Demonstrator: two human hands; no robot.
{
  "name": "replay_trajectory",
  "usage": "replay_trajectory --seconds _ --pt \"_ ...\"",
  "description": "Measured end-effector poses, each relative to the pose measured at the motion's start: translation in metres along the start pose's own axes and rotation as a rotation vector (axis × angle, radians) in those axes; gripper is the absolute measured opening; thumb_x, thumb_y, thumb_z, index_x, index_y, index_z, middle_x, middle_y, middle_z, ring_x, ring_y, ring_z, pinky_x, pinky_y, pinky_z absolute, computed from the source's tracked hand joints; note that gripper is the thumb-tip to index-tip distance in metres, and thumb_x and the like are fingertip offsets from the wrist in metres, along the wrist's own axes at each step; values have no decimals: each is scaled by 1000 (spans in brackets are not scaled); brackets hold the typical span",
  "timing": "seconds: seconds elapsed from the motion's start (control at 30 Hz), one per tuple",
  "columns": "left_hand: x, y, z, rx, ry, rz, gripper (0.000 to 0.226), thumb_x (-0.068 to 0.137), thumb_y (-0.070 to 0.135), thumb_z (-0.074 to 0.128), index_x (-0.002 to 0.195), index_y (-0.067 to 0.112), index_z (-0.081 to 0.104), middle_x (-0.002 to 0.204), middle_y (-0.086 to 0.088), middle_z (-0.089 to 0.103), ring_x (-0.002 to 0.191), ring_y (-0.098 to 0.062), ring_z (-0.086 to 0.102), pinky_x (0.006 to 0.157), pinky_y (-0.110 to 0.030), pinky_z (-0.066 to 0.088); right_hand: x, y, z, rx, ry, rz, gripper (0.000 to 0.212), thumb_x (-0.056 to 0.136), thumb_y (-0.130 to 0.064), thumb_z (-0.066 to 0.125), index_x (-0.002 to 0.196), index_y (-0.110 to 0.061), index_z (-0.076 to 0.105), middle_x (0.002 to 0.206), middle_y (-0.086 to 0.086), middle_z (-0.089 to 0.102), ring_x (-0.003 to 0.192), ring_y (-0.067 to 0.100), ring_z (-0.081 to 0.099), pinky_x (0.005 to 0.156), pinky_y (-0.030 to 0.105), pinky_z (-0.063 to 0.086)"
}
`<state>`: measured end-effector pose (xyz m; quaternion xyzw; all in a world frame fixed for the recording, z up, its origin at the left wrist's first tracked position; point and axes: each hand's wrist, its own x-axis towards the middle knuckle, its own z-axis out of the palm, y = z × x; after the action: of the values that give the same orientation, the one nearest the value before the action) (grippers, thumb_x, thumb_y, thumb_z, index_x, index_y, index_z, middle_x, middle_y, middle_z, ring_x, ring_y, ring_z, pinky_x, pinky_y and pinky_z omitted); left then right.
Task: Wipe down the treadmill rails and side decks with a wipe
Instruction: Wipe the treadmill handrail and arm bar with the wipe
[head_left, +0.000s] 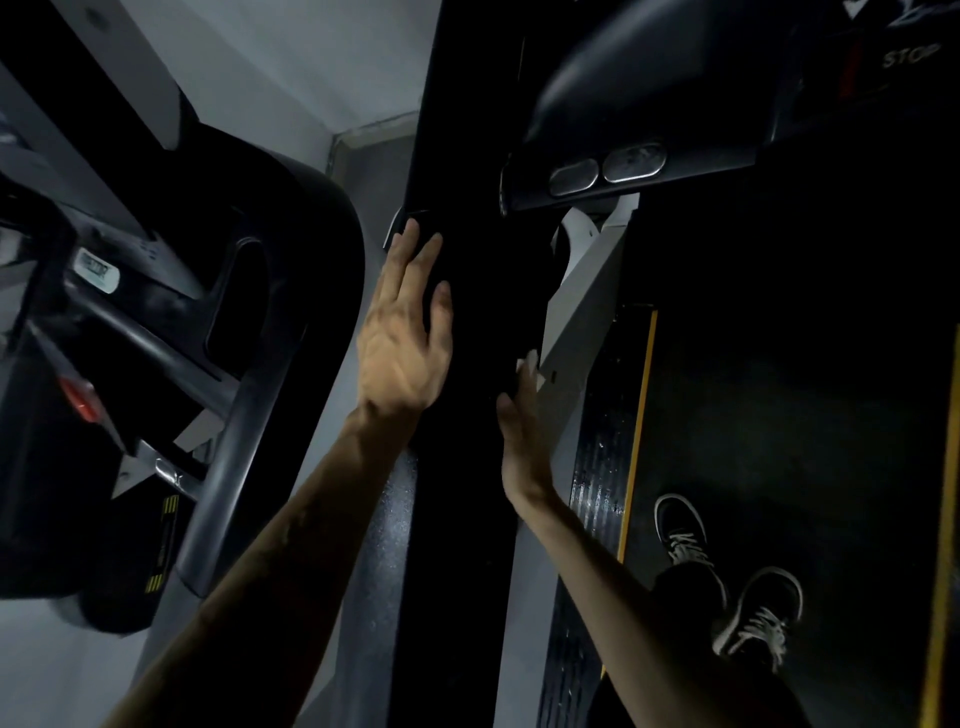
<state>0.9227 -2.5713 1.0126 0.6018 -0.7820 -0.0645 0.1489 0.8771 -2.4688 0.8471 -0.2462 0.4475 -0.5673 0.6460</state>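
Treadmill belt (779, 415), dark and wide, fills the right side of the view, edged by a thin yellow stripe (641, 431) and a ribbed black side deck (597, 483) running alongside it. A broad black handrail (462, 467) runs up the middle of the view from the bottom edge to the top, standing between the two arms. A second exercise machine (171, 338) with a curved dark frame sits to the left, across a strip of grey floor (67, 675). The console underside (649, 104) hangs at upper right, with two oval metal pulse sensors (605, 169) and a label reading STOP (911, 54).

The left hand (402, 332) lies flat against the left face of the handrail, fingers straight and slightly spread, holding nothing. The right hand (522, 436) presses edge-on against the rail's right face, fingers extended; a small white wipe (530, 366) shows at its fingertips, pressed to the rail. Whether any finger curls around the wipe cannot be told.

Two black lace-up sneakers (727, 577) stand on the belt at lower right.
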Motion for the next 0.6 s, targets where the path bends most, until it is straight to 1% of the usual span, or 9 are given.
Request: replay_trajectory --seconds 0.07,0.1,0.2,0.27,0.33,0.37,0.43,0.5,0.6 --pt "0 1 0 -3 0 -6 46 111 31 40 154 15 45 167 -1 31 155 -17 27 120 -41 37 10 -7 2 -118 33 -70 67 106 -59 37 164 -37 12 173 2 6 160 20 2 130 45 3" --pt "0 1 0 -4 -1 -10 46 111 31 39 154 15 45 167 -1 31 155 -17 27 121 -41 37 17 -11 2 -171 51 -119 61 108 -56 33 162 -38 13 172 0 5 160 22 1 130 40 1" --pt "0 0 0 -16 -3 -11 45 111 29 39 154 16 45 167 0 31 155 -16 27 121 -40 36 37 -18 -8 -121 33 -60 65 106 -53 30 161 -27 8 168 -13 -1 158 10 -2 129 31 -1" --pt "1 -2 -1 -36 -11 -11 45 111 28 39 153 16 45 167 2 30 154 -14 28 119 -41 39 38 -21 -17 -75 33 52 86 99 -72 32 163 -21 5 170 -7 -1 156 4 -1 129 31 1" --pt "1 -3 -2 -42 -26 -15 45 111 28 39 154 17 45 168 3 29 154 -13 27 118 -39 40 26 -16 -18 -14 54 130 122 75 -97 39 163 -20 6 171 -8 2 155 4 0 128 32 3" --pt "1 -3 -2 -42 -31 -14 45 110 28 39 154 17 45 168 3 28 154 -12 26 120 -36 38 15 -14 -14 -15 58 154 126 70 -100 41 163 -23 8 170 -13 4 155 1 0 129 35 2" --pt "1 -1 -3 -45 -34 -16 45 111 28 40 154 18 45 168 3 28 155 -10 23 121 -29 33 -6 -7 -2 -19 28 117 108 81 -91 42 163 -30 10 168 -21 7 153 -8 2 130 43 3" --pt "1 0 -4 -54 -38 -20 45 111 27 40 154 18 45 168 2 28 156 -11 22 122 -28 31 -18 -3 9 -8 29 68 91 96 -73 43 165 -26 8 172 -14 4 155 -3 3 130 47 4" --pt "1 -1 -4 -64 -28 -7 45 110 26 40 154 16 46 168 0 29 155 -13 24 122 -31 33 -9 -18 13 -29 45 7 72 101 -57 39 162 -28 13 172 -10 2 157 0 2 130 37 4"
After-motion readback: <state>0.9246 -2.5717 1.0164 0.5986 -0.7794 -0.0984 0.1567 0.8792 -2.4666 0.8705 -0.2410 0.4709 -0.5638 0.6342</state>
